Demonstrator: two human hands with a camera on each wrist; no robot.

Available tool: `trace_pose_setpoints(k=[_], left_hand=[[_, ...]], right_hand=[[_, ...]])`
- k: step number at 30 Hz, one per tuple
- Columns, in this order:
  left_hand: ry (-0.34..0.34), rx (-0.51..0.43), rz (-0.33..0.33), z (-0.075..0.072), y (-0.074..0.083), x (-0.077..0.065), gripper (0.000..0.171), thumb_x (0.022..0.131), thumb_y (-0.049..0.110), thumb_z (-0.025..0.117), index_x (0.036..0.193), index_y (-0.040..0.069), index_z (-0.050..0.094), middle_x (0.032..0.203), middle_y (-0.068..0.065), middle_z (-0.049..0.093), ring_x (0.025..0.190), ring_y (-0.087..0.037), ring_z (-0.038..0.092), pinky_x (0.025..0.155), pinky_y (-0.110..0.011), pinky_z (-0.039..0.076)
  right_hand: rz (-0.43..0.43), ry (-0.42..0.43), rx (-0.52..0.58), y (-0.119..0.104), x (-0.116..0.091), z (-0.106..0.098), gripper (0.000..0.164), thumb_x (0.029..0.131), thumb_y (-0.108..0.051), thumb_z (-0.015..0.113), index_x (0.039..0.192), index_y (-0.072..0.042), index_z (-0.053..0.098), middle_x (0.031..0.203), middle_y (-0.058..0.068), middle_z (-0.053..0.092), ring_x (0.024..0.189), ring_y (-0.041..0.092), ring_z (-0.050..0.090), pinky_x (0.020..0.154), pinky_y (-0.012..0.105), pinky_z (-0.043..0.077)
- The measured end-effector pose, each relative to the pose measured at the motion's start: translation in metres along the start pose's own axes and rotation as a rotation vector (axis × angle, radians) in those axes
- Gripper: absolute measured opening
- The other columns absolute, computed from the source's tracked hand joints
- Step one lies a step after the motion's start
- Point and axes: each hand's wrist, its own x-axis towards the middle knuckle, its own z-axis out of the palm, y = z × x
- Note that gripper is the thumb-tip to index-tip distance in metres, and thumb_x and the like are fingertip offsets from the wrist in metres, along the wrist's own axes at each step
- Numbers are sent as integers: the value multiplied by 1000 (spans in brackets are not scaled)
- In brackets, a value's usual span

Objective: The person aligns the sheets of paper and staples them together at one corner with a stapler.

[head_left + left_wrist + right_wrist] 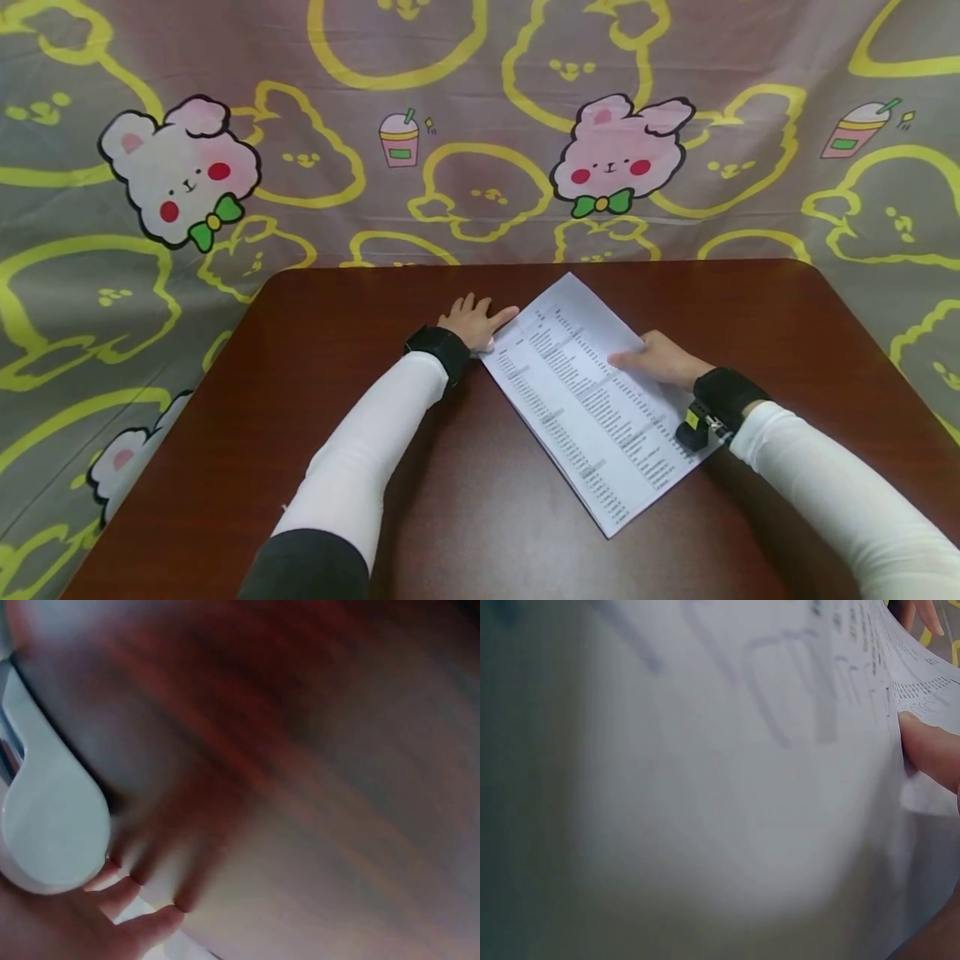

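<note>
A stack of printed paper sheets (577, 400) lies slanted over the table, covered in columns of small text. My right hand (663, 360) holds its right edge, thumb on top and the other fingers hidden beneath. In the right wrist view the thumb (930, 750) presses on the sheet, which bends upward there. At the paper's left corner is my left hand (471, 323), fingers spread and thumb pointing toward the sheets. A smooth white object with a rounded end (56, 825) sits by the left palm; its kind is unclear, and the head view shows only a sliver.
The dark brown wooden table (337, 333) has rounded far corners. Behind it hangs a cloth (487, 100) printed with cartoon rabbits and drink cups. Black straps with cameras (438, 352) are worn on both wrists.
</note>
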Motion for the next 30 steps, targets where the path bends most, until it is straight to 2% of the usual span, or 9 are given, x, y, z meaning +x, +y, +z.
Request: trace_pose_setpoints(k=[7, 12, 23, 30], left_hand=[[59, 24, 6, 3, 1, -3, 91, 91, 74, 24, 151, 6, 32, 155, -20, 26, 141, -37, 23, 109, -58, 22], [90, 58, 6, 4, 3, -6, 90, 91, 74, 24, 150, 7, 35, 153, -21, 29, 140, -38, 26, 108, -59, 23], [104, 214, 15, -2, 12, -13, 78, 97, 66, 20, 149, 11, 38, 149, -23, 36, 136, -39, 30, 106, -62, 24], [99, 251, 4, -3, 16, -11, 62, 103, 52, 20, 150, 14, 36, 150, -22, 34, 138, -39, 28, 108, -61, 21]], right_hand=[[-10, 4, -23, 0, 0, 0, 59, 87, -41, 70, 131, -5, 54, 98, 12, 68, 72, 26, 69, 67, 39, 56], [-15, 19, -50, 1, 1, 1, 60, 85, -44, 71, 129, -6, 55, 97, 11, 69, 71, 25, 69, 66, 39, 56], [-15, 22, -44, 2, -1, 2, 60, 85, -43, 71, 130, -7, 55, 98, 10, 68, 71, 25, 69, 65, 39, 56], [-26, 23, -36, 2, 1, 3, 57, 86, -41, 71, 128, -7, 57, 97, 10, 69, 71, 25, 69, 67, 38, 56]])
